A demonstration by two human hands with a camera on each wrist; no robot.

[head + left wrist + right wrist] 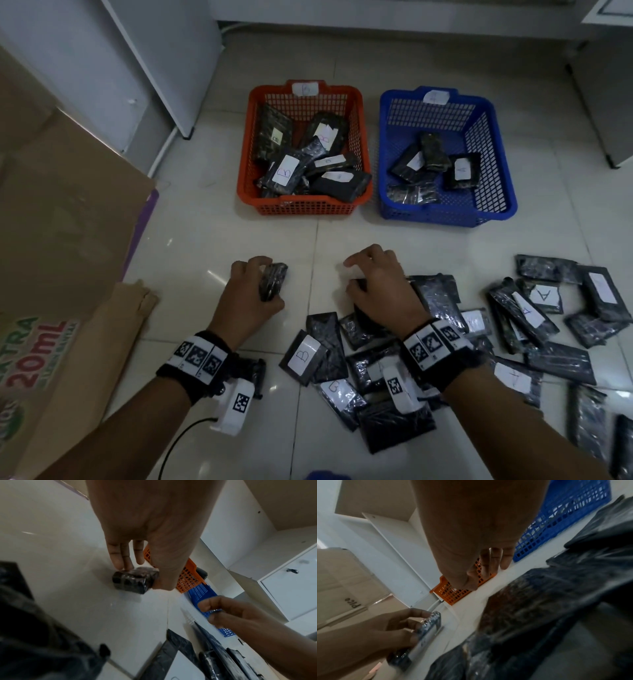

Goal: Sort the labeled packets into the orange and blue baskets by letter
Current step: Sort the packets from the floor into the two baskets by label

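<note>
My left hand [265, 286] grips a black packet [275, 274] standing on edge on the tiled floor, thumb on one side and fingers on the other; its label is hidden. The left wrist view shows this packet [132, 581] pinched just above the floor. My right hand [363, 277] hovers with loose fingers over the left end of a pile of black packets [342, 359] and holds nothing. One pile packet shows a B label [303, 356], another an A [544, 294]. Beyond stand the orange basket [301, 205], tagged B, and the blue basket [445, 219], tagged A, each holding several packets.
A large cardboard box [61, 240] lies along the left side. White cabinets [154, 68] stand behind the baskets and at the far right. Bare floor tiles [239, 222] separate my hands from the baskets.
</note>
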